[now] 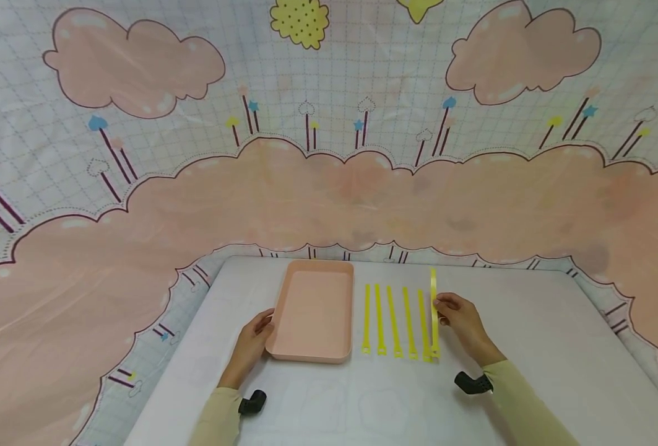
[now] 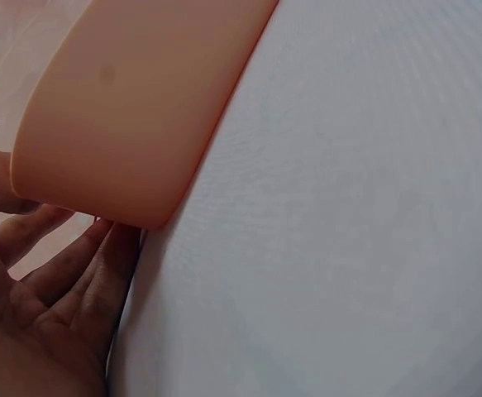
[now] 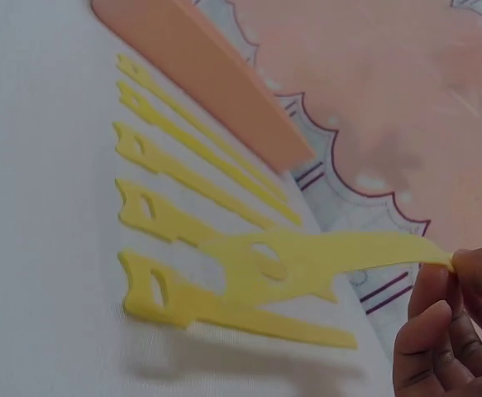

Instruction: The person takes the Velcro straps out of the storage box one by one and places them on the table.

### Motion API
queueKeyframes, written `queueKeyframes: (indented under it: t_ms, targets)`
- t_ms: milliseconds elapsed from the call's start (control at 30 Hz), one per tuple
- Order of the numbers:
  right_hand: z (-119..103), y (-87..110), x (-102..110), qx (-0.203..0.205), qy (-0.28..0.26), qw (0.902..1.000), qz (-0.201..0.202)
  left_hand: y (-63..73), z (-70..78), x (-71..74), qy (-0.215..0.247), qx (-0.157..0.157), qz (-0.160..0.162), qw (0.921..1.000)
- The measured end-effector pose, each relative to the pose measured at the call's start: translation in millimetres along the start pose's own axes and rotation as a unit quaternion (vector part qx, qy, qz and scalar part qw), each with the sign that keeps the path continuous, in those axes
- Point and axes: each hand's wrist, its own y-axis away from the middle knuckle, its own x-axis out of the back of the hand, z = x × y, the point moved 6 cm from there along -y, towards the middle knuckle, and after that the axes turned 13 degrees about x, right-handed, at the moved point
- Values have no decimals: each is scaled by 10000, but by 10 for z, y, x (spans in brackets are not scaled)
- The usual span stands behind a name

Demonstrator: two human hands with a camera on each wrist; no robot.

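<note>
In the head view, a pale pink rectangular tray (image 1: 311,310) lies on the white table. My left hand (image 1: 252,339) touches its left side with relaxed fingers; the left wrist view shows these fingers (image 2: 83,277) against the outside of the tray wall (image 2: 141,107). My right hand (image 1: 465,325) pinches a yellow cable strap (image 3: 365,250) by its thin tail between thumb and fingertips. The slotted head of that strap hangs over the others in the right wrist view. Several more yellow cable straps (image 1: 380,319) lie in a row right of the tray, slotted heads toward me.
The white table (image 1: 384,402) extends in front of the tray and straps and to both sides. A patterned curtain with pink clouds (image 1: 351,198) rises behind the table. A black band device (image 1: 473,383) sits on each wrist.
</note>
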Motion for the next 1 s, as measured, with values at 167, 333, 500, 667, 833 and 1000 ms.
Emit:
queueKeyframes:
  t_ms: [167, 333, 500, 667, 833, 1000]
  targets:
    - [23, 9, 56, -29, 151, 9999, -61, -2, 6, 2, -4, 6, -11, 10000]
    - [63, 20, 81, -93, 334, 9993, -166, 16, 24, 3, -10, -4, 10, 10000]
    - [119, 14, 87, -219, 483, 9982, -270, 13, 9, 1, -48, 11, 32, 10000]
    - [182, 12, 75, -325, 591, 9969, -414, 18, 12, 6, -18, -202, 85, 9998]
    - [221, 7, 88, -333, 880, 9945, -455, 46, 39, 17, -68, -570, 216, 9981]
    - [243, -17, 107, -330, 1263, 9902, -492, 33, 13, 6, 30, -281, 88, 9996]
